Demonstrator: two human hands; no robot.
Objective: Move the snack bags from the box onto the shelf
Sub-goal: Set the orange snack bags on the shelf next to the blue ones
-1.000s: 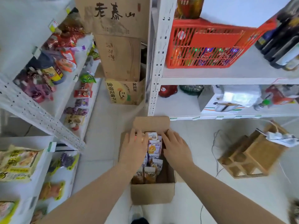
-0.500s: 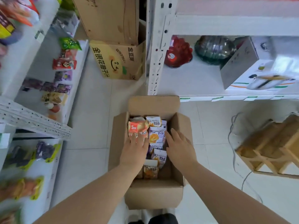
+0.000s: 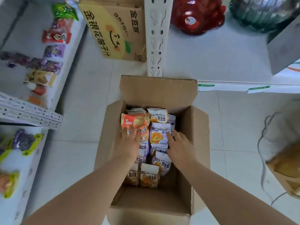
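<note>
Now I see both hands down in the open cardboard box (image 3: pixel 152 202), which stands on the tiled floor (image 3: pixel 78 111) with its flaps spread. The snack bags are all inside it, packed upright in rows. An orange bag (image 3: pixel 135 122) sits at the far left. Purple bags (image 3: pixel 159 133) printed WATUDOU fill the middle and the near rows. The right side of the box shows bare cardboard.

My left hand (image 3: pixel 128 143) lies flat on the orange bag, fingers straight and gripping nothing. My right hand (image 3: pixel 180 146) is apart from it. Its fingertips touch the right edge of a purple bag, with no grip around it that I can see.

Beside the box, the left shelf (image 3: pixel 21 38) carries loose packets in red, green and purple. A yellow juice carton (image 3: pixel 113 30) stands on the floor beyond the box. The right shelf (image 3: pixel 211 59) holds a red glossy vessel (image 3: pixel 196 15) and a dark green one (image 3: pixel 259 12).
</note>
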